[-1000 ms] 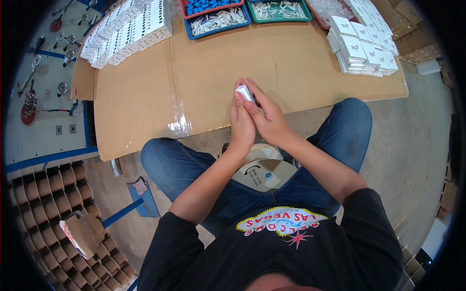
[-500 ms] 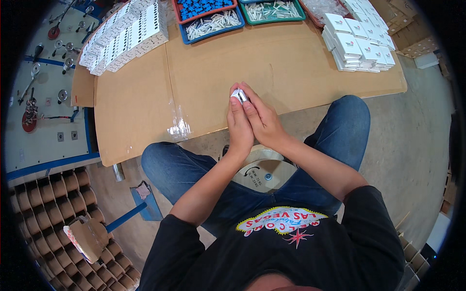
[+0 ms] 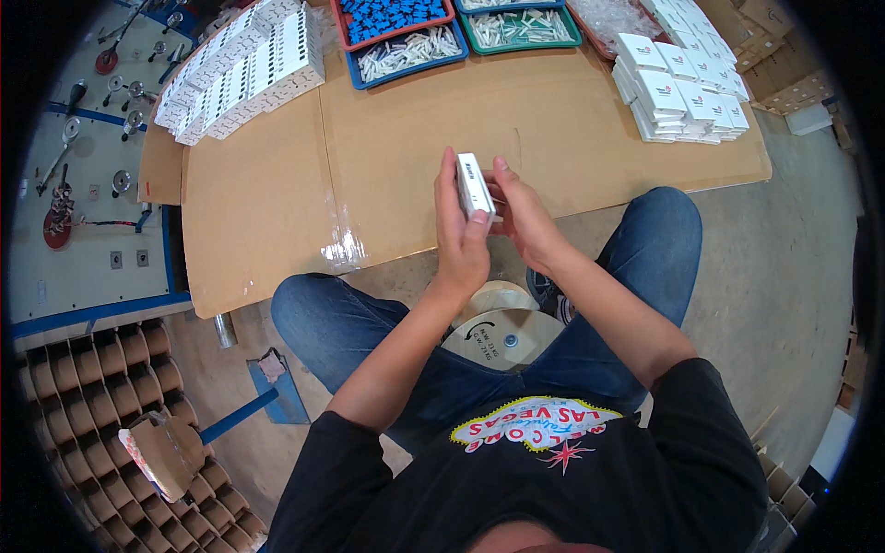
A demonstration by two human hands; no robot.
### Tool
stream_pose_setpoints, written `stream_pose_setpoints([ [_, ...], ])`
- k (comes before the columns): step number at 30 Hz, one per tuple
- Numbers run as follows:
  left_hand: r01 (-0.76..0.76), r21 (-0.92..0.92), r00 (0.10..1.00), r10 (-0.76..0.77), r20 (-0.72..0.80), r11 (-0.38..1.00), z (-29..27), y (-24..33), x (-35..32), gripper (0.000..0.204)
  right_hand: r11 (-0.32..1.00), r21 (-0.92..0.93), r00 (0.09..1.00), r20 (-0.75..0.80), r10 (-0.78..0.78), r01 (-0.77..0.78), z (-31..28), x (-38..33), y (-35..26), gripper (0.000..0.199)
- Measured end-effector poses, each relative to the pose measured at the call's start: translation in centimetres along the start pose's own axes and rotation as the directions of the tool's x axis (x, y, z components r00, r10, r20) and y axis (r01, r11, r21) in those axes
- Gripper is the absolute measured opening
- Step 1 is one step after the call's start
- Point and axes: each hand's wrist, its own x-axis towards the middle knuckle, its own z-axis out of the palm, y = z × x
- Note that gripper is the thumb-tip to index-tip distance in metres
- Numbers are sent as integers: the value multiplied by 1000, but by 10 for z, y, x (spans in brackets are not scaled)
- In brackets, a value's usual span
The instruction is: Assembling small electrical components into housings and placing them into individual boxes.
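A small white carton (image 3: 475, 187), with dark print on its narrow side, stands tilted above the near edge of the cardboard-covered table (image 3: 415, 138). My left hand (image 3: 458, 241) is closed on it, fingers along its left side and thumb at its lower end. Just to the right, my right hand (image 3: 530, 221) is open, its thumb raised and its fingers partly curled toward the carton. Those fingertips are partly hidden behind the box, so I cannot tell whether they touch it.
Stacked white boxes stand at the back left (image 3: 244, 78) and back right (image 3: 678, 92). Between them are a red tray (image 3: 396, 39) of blue parts, and blue (image 3: 410, 63) and green (image 3: 525, 46) trays of white pieces. A wooden reel (image 3: 502, 341) lies between my knees.
Both hands were pressed together around the white carton. Now my right hand has moved away to the right and opened, and more of the carton shows in my left hand.
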Motion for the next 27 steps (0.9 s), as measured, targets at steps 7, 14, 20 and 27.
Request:
stream_pose_setpoints([
  [7,-133,236,991,137,0,963,2,-11,4,90,995,67,994,-83,-68,74,21,-9,10,52],
  [14,-63,171,998,59,27,983,4,-27,7,105,999,35,996,-83,-25,28,20,-10,9,58],
  [20,-75,277,996,59,68,958,1,-21,11,114,989,143,999,25,-28,24,9,-8,13,57],
  [27,-91,210,994,78,73,973,1,-29,9,96,999,33,997,-82,-8,11,17,-10,6,54],
])
